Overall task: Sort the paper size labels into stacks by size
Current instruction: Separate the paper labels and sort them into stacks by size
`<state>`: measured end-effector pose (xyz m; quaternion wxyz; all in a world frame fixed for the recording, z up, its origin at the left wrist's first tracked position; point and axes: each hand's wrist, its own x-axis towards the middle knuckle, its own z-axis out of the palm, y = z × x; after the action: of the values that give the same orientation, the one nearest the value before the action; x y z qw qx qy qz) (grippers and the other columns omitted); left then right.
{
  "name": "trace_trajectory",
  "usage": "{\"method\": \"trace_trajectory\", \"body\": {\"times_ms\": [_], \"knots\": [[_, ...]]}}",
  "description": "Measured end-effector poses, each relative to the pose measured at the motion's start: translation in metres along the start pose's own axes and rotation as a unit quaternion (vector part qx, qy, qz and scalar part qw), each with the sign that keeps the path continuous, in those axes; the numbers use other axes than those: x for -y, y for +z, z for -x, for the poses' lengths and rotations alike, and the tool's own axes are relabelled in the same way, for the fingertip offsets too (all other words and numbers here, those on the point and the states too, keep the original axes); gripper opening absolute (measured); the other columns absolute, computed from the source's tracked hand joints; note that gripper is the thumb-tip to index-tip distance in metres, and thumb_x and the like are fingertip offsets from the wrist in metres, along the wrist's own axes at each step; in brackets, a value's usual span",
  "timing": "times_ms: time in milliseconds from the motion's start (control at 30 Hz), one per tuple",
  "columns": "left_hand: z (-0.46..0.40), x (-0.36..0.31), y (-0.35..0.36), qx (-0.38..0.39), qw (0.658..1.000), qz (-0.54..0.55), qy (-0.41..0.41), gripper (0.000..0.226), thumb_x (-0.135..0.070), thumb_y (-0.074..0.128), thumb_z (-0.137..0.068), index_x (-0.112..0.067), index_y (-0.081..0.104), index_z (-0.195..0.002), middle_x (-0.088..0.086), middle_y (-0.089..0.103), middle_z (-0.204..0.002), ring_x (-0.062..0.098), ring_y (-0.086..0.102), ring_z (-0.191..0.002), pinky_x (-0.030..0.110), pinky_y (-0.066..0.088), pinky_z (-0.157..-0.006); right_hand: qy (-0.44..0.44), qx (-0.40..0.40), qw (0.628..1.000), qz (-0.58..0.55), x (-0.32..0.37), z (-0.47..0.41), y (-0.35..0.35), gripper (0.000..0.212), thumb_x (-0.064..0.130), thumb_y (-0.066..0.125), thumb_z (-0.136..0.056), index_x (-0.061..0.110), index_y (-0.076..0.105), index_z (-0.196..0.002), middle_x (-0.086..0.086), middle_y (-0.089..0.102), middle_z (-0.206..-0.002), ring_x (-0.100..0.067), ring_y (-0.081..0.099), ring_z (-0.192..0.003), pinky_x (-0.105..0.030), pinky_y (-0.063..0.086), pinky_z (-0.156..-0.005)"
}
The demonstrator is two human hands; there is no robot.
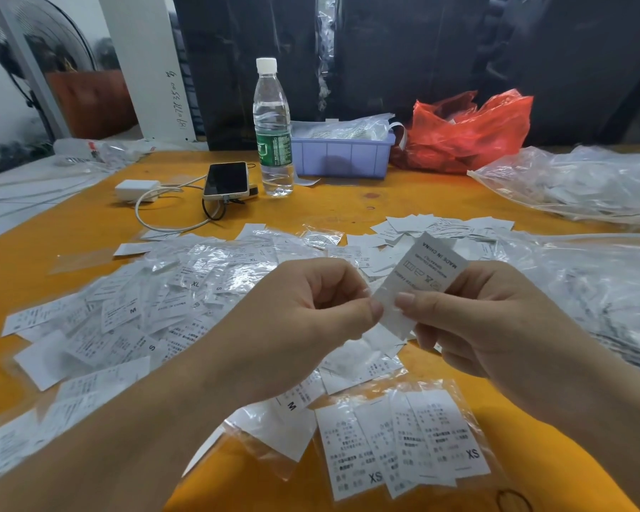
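Label [420, 280] pinched by left hand [311, 308], right hand [488, 319]

matt paper labels [420, 280], glossy plastic sleeves [237, 275]

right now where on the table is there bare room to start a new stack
Bare orange table lies between the purple bin and the far labels, and at the left edge beside the loose label heap. Around both hands it is crowded.
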<state>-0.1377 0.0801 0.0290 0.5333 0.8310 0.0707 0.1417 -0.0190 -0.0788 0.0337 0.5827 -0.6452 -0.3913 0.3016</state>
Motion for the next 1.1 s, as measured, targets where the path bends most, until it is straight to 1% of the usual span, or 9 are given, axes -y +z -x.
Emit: {"method": "trace_trajectory", "body": {"times_ms": [133, 500, 600, 667, 733, 833, 933, 1033, 1100], "knots": [[-0.0006, 0.0001, 0.0001, 0.005, 1.0, 0.008, 0.011, 0.022, -0.046, 0.068, -0.075, -0.026, 0.069, -0.084, -0.009, 0.066, -0.066, 0.002, 0.059, -0.061, 0.015, 0.049, -0.06, -0.006, 0.011, 1.0, 0.008, 0.0005, 0.0008, 0.0016, 0.019, 0.036, 0.069, -0.067, 0.022, 0.076, -0.077, -0.002, 0.055, -0.053, -0.01, 0.028, -0.041, -0.018, 0.024, -0.039], [-0.0007, 0.0007, 0.0008, 0.035, 0.999, 0.036, 0.01, 0.013, -0.036, 0.069, -0.078, -0.024, 0.072, -0.084, -0.01, 0.066, -0.067, 0.002, 0.059, -0.063, 0.014, 0.047, -0.059, -0.002, 0.016, 1.0, -0.017, 0.0011, 0.0026, 0.0044, 0.022, 0.037, 0.07, -0.067, 0.018, 0.077, -0.078, -0.003, 0.054, -0.052, -0.01, 0.028, -0.04, -0.017, 0.024, -0.038], [-0.0006, 0.0008, -0.0025, 0.047, 0.997, 0.067, -0.004, 0.011, -0.032, 0.068, -0.079, -0.023, 0.074, -0.081, -0.007, 0.065, -0.066, 0.006, 0.057, -0.062, 0.016, 0.047, -0.058, 0.004, 0.006, 1.0, -0.025, 0.0022, 0.0027, 0.003, 0.026, 0.032, 0.082, -0.07, 0.009, 0.074, -0.08, -0.013, 0.051, -0.055, -0.013, 0.024, -0.043, -0.018, 0.021, -0.039], [-0.0011, -0.0003, -0.0048, 0.062, 0.993, 0.099, -0.022, 0.009, -0.028, 0.068, -0.078, -0.023, 0.075, -0.078, -0.004, 0.063, -0.065, 0.007, 0.055, -0.061, 0.017, 0.047, -0.057, 0.004, -0.006, 0.999, -0.042, 0.004, 0.0021, 0.0009, 0.024, 0.03, 0.076, -0.072, 0.006, 0.072, -0.074, -0.023, 0.045, -0.059, -0.017, 0.018, -0.045, -0.021, 0.017, -0.041], [-0.002, -0.0003, -0.0047, 0.066, 0.992, 0.1, -0.035, 0.008, -0.027, 0.068, -0.077, -0.023, 0.075, -0.077, -0.001, 0.064, -0.068, 0.008, 0.055, -0.061, 0.018, 0.047, -0.057, -0.007, 0.002, 0.999, -0.053, 0.007, 0.0019, -0.0004, 0.016, 0.026, 0.075, -0.073, 0.01, 0.074, -0.073, -0.019, 0.048, -0.057, -0.012, 0.02, -0.041, -0.018, 0.019, -0.038], [-0.0028, 0.0022, -0.0031, 0.05, 0.995, 0.074, -0.04, 0.012, -0.031, 0.069, -0.075, -0.022, 0.074, -0.08, 0.002, 0.067, -0.074, 0.009, 0.056, -0.064, 0.019, 0.048, -0.059, -0.007, 0.029, 0.998, -0.047, 0.0087, 0.0029, 0.0018, 0.014, 0.02, 0.081, -0.07, 0.012, 0.076, -0.08, -0.005, 0.059, -0.056, -0.007, 0.026, -0.036, -0.015, 0.024, -0.036], [-0.0028, 0.004, -0.0018, 0.022, 0.998, 0.041, -0.038, 0.019, -0.04, 0.071, -0.073, -0.029, 0.07, -0.089, 0.001, 0.071, -0.083, 0.008, 0.062, -0.07, 0.023, 0.05, -0.064, 0.009, 0.036, 0.998, -0.047, 0.0063, 0.0023, 0.0033, 0.013, 0.016, 0.082, -0.071, 0.012, 0.076, -0.082, -0.009, 0.063, -0.061, -0.008, 0.027, -0.037, -0.015, 0.026, -0.036], [-0.0014, 0.0055, 0.0005, -0.042, 0.999, -0.017, -0.025, 0.03, -0.053, 0.072, -0.067, -0.038, 0.061, -0.09, -0.009, 0.07, -0.088, 0.006, 0.067, -0.079, 0.028, 0.054, -0.071, 0.027, 0.036, 0.996, -0.07, 0.0054, 0.0008, 0.0008, 0.014, 0.013, 0.076, -0.071, 0.011, 0.076, -0.084, -0.009, 0.065, -0.063, -0.007, 0.026, -0.037, -0.015, 0.026, -0.035], [0.0001, 0.0045, 0.003, -0.091, 0.993, -0.074, 0.006, 0.031, -0.057, 0.07, -0.067, -0.039, 0.056, -0.088, -0.017, 0.066, -0.09, 0.004, 0.065, -0.083, 0.022, 0.055, -0.069, 0.038, 0.034, 0.995, -0.083, 0.005, 0.0005, 0.0003, 0.011, 0.01, 0.08, -0.07, 0.015, 0.076, -0.08, -0.01, 0.066, -0.065, -0.008, 0.025, -0.038, -0.015, 0.026, -0.034]]}}
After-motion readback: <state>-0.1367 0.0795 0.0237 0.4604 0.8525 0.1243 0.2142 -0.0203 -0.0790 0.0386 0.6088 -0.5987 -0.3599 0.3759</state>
